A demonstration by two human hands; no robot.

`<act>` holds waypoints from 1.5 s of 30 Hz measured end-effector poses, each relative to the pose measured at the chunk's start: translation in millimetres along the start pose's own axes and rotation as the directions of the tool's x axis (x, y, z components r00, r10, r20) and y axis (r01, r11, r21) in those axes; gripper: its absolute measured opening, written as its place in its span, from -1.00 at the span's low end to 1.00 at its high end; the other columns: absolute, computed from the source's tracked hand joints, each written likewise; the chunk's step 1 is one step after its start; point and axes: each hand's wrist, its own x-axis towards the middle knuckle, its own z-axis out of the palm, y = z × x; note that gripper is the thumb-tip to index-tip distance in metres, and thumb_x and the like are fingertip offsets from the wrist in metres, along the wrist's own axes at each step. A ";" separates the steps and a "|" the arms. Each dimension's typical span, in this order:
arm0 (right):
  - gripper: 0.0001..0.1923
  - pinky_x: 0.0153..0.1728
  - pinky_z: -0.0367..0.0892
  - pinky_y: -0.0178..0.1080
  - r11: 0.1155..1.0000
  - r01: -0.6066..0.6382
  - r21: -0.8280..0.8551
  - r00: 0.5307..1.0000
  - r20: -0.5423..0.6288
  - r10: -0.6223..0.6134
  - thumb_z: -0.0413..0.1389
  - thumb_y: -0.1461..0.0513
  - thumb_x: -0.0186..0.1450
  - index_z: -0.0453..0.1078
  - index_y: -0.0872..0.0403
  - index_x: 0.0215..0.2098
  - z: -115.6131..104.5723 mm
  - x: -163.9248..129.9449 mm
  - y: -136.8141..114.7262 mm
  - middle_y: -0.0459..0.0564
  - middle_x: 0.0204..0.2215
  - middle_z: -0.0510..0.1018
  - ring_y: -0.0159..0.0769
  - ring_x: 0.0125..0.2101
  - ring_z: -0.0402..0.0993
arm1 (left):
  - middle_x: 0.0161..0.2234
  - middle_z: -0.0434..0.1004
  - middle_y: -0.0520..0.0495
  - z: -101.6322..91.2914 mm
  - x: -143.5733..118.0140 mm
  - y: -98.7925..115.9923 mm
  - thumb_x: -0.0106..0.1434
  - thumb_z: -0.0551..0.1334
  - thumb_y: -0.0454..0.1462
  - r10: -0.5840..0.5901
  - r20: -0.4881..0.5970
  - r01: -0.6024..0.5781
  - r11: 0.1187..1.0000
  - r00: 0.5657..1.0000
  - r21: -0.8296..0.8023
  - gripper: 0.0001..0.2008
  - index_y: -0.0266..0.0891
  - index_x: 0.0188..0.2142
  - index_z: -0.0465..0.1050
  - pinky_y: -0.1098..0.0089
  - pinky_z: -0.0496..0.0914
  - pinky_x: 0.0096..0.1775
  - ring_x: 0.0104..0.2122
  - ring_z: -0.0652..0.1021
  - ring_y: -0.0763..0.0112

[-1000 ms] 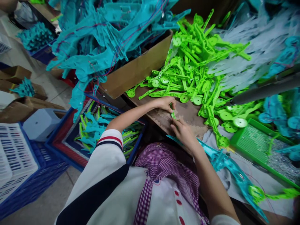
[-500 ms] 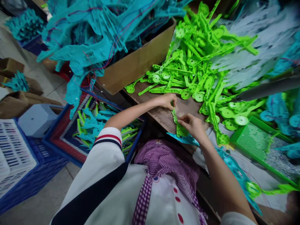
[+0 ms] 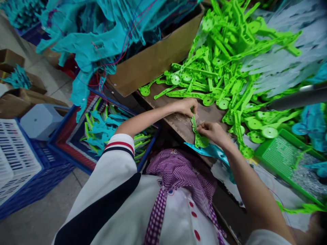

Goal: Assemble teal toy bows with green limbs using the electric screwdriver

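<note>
My left hand (image 3: pixel 187 106) pinches the top end of a narrow green plastic piece (image 3: pixel 198 137) that hangs down over the front edge of the brown workbench (image 3: pixel 178 124). Its middle is gripped by my right hand (image 3: pixel 213 132), just to the right. A teal plastic part (image 3: pixel 212 150) lies under my right wrist at the bench edge. Behind both hands spreads a big heap of loose green plastic arms and discs (image 3: pixel 224 68).
A cardboard box (image 3: pixel 158 58) piled with teal parts and wires stands at the back left. Below the bench, a blue crate (image 3: pixel 76 136) holds teal and green parts; a white-and-blue crate (image 3: pixel 17 163) sits farther left. A green tray (image 3: pixel 286 156) with small metal bits is at right.
The green piece now hangs lower past the bench edge. My right hand moved up from its lower end to its middle, while my left stayed at the top. The view shifted slightly.
</note>
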 end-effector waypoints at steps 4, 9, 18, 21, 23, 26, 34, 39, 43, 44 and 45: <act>-0.74 -0.45 0.12 -0.34 0.998 -0.066 0.008 0.998 -0.015 0.066 0.11 0.10 0.16 0.51 0.12 -0.38 7.1 2.7 3.4 -0.06 -0.52 0.54 -0.39 -0.51 0.33 | -0.25 0.60 -0.09 -1.8 -2.1 4.1 -0.02 0.37 -0.44 -0.013 0.013 0.013 1.000 1.000 0.004 -0.83 -0.30 -0.37 0.64 0.37 0.40 -0.13 -0.18 0.55 0.30; -0.79 -0.42 0.18 -0.35 0.994 -0.093 0.058 0.995 -0.017 0.094 0.11 0.16 0.16 0.49 0.13 -0.35 11.7 8.0 7.1 -0.02 -0.43 0.58 -0.38 -0.46 0.38 | -0.21 0.57 -0.12 -2.3 -4.2 8.8 -0.03 0.36 -0.45 -0.042 -0.005 0.042 0.998 0.999 0.039 -0.83 -0.33 -0.37 0.63 0.36 0.38 -0.10 -0.19 0.54 0.30; -0.72 -0.43 0.11 -0.29 0.986 -0.132 -0.104 0.982 -0.151 0.116 0.08 0.06 0.28 0.46 0.10 -0.32 16.5 -12.8 -11.6 0.06 -0.40 0.60 -0.26 -0.43 0.41 | -0.18 0.58 -0.10 -1.3 -5.1 7.7 -0.03 0.36 -0.44 -0.025 -0.038 0.026 0.999 0.999 0.034 -0.85 -0.27 -0.40 0.62 0.35 0.41 -0.12 -0.19 0.56 0.30; -0.69 -0.42 0.06 -0.27 0.956 -0.213 -0.200 0.961 -0.220 0.168 0.01 0.04 0.35 0.45 0.08 -0.22 27.0 -22.7 -20.9 0.11 -0.37 0.61 -0.20 -0.42 0.43 | -0.18 0.59 -0.09 -0.8 -5.5 7.9 -0.01 0.36 -0.43 -0.022 -0.039 0.023 0.999 0.999 0.046 -0.85 -0.27 -0.38 0.61 0.35 0.41 -0.08 -0.17 0.57 0.31; -0.70 -0.43 0.05 -0.27 0.956 -0.218 -0.195 0.960 -0.221 0.174 0.01 0.05 0.36 0.44 0.08 -0.20 29.1 -23.8 -20.9 0.11 -0.36 0.61 -0.20 -0.42 0.43 | -0.17 0.58 -0.09 -0.1 -5.4 7.8 0.00 0.36 -0.42 -0.026 -0.039 0.028 0.998 0.999 0.060 -0.86 -0.27 -0.38 0.61 0.35 0.41 -0.06 -0.16 0.57 0.31; -0.76 -0.43 0.09 -0.29 0.975 -0.168 -0.143 0.980 -0.130 0.150 0.07 0.08 0.32 0.43 0.08 -0.30 21.8 -16.0 -13.6 0.05 -0.39 0.59 -0.26 -0.43 0.41 | -0.18 0.57 -0.09 1.2 -5.2 6.7 0.02 0.36 -0.41 -0.027 -0.047 0.031 0.996 0.999 0.079 -0.87 -0.28 -0.38 0.60 0.35 0.41 -0.05 -0.15 0.56 0.31; -0.86 -0.47 0.07 -0.30 0.967 -0.138 -0.212 0.981 0.107 0.164 0.15 0.16 0.23 0.43 0.07 -0.40 0.3 15.2 -13.9 -0.06 -0.52 0.50 -0.36 -0.53 0.29 | -0.16 0.56 -0.08 2.5 -3.2 2.9 0.01 0.36 -0.41 -0.021 -0.040 0.024 0.997 0.999 0.080 -0.86 -0.27 -0.36 0.60 0.34 0.42 -0.07 -0.16 0.56 0.32; -0.85 -0.46 0.09 -0.31 0.983 -0.127 -0.130 0.992 0.001 0.128 0.10 0.17 0.25 0.41 0.10 -0.35 8.8 4.4 -11.8 -0.02 -0.45 0.53 -0.35 -0.49 0.30 | -0.20 0.56 -0.08 2.1 -4.5 4.0 0.02 0.35 -0.43 0.015 -0.055 -0.011 0.997 0.998 0.080 -0.87 -0.28 -0.38 0.59 0.34 0.43 -0.08 -0.17 0.57 0.32; -0.74 -0.41 0.15 -0.31 0.997 -0.080 0.014 0.997 -0.023 0.080 0.03 0.10 0.31 0.44 0.11 -0.21 10.9 -7.9 -12.1 0.02 -0.36 0.57 -0.33 -0.44 0.38 | -0.20 0.57 -0.11 3.2 -6.0 3.4 0.01 0.35 -0.44 0.036 -0.081 -0.031 0.998 0.996 0.061 -0.87 -0.29 -0.39 0.59 0.34 0.43 -0.11 -0.18 0.57 0.31; -0.70 -0.40 0.16 -0.30 0.996 -0.089 0.004 0.995 -0.042 0.089 0.03 0.06 0.32 0.45 0.10 -0.20 11.3 -9.5 -14.4 0.02 -0.35 0.58 -0.31 -0.43 0.40 | -0.20 0.57 -0.11 3.6 -6.1 3.1 0.01 0.35 -0.45 0.035 -0.084 -0.031 0.998 0.996 0.054 -0.87 -0.29 -0.40 0.58 0.34 0.43 -0.11 -0.19 0.57 0.32; -0.67 -0.39 0.15 -0.28 0.994 -0.109 -0.031 0.992 -0.073 0.107 0.04 0.02 0.32 0.46 0.08 -0.21 12.0 -10.1 -17.3 0.03 -0.35 0.59 -0.29 -0.42 0.41 | -0.20 0.57 -0.11 3.9 -6.2 2.9 0.00 0.35 -0.45 0.035 -0.085 -0.031 0.998 0.996 0.047 -0.87 -0.28 -0.40 0.58 0.33 0.44 -0.12 -0.19 0.57 0.31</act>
